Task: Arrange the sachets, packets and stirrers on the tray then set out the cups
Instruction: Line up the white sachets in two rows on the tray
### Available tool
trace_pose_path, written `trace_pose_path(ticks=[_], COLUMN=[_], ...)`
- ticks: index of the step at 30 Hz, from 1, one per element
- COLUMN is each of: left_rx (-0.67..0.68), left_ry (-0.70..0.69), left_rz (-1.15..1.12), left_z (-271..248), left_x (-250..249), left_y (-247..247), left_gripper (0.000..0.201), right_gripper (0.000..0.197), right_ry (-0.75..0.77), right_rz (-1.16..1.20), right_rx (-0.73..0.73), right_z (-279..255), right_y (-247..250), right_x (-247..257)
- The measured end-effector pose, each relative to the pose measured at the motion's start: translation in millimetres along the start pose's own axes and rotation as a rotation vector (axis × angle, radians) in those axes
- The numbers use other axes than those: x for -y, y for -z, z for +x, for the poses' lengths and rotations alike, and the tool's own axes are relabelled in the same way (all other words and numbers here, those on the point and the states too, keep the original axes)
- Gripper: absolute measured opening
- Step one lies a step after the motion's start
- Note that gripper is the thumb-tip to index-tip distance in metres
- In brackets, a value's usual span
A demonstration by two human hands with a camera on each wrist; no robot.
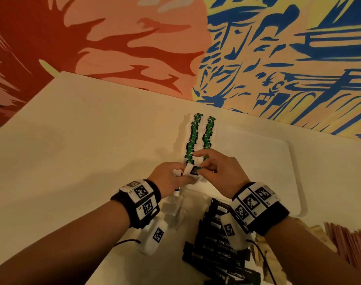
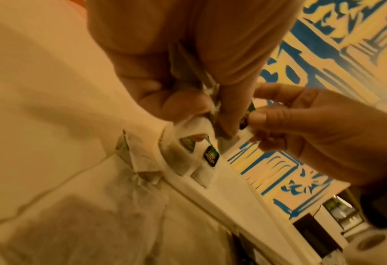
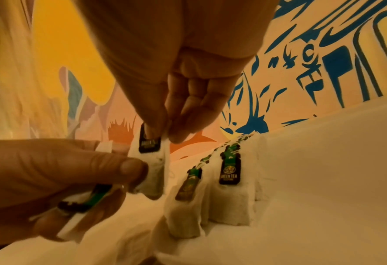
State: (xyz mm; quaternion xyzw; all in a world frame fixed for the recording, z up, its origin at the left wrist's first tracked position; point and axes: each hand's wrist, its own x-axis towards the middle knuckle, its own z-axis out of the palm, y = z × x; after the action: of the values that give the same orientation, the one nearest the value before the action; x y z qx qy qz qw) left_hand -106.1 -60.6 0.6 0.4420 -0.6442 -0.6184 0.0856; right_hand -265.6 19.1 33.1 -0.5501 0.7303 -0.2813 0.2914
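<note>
Two rows of green-tagged tea bags (image 1: pixel 193 136) stand overlapped along the left side of the white tray (image 1: pixel 294 161). At the near end of the rows, my right hand (image 1: pixel 200 167) pinches one tea bag (image 1: pixel 193 170) by its top, thumb on the dark tag (image 3: pixel 150 145). My left hand (image 1: pixel 182 175) grips a few more tea bags (image 3: pixel 83 202) in curled fingers, and its thumb touches the pinched bag's side. That bag hangs just above the tray, left of the nearest standing bags (image 3: pixel 229 188). No cups are in view.
Loose tea bags (image 1: pixel 173 210) lie on the white table under my left wrist. Black sachets (image 1: pixel 216 249) are piled below my right wrist. Wooden stirrers (image 1: pixel 319 233) and pink packets (image 1: pixel 350 243) lie at the lower right. A painted wall runs behind the table.
</note>
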Motion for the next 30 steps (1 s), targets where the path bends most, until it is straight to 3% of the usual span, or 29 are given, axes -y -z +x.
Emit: trace_pose_path(ticks=[6, 12, 18, 30], left_rx=[0.012, -0.023, -0.011, 0.096], left_ry=[0.059, 0.167, 0.267, 0.126], left_rz=[0.075, -0.116, -0.317, -0.095], left_z=[1, 2, 5, 5], left_x=[3, 6, 4, 9], left_y=[4, 23, 24, 19], left_gripper=[0.005, 0.017, 0.024, 0.043], right_gripper=[0.035, 0.036, 0.034, 0.027], right_ry=[0.025, -0.044, -0.131, -0.125], right_rz=[-0.025, -0.018, 0.056, -0.085], right_rx=[0.02, 0.086, 0.012, -0.058], right_z=[2, -2, 8, 11], right_y=[5, 6, -2, -4], right_x=[-4, -24, -42, -50])
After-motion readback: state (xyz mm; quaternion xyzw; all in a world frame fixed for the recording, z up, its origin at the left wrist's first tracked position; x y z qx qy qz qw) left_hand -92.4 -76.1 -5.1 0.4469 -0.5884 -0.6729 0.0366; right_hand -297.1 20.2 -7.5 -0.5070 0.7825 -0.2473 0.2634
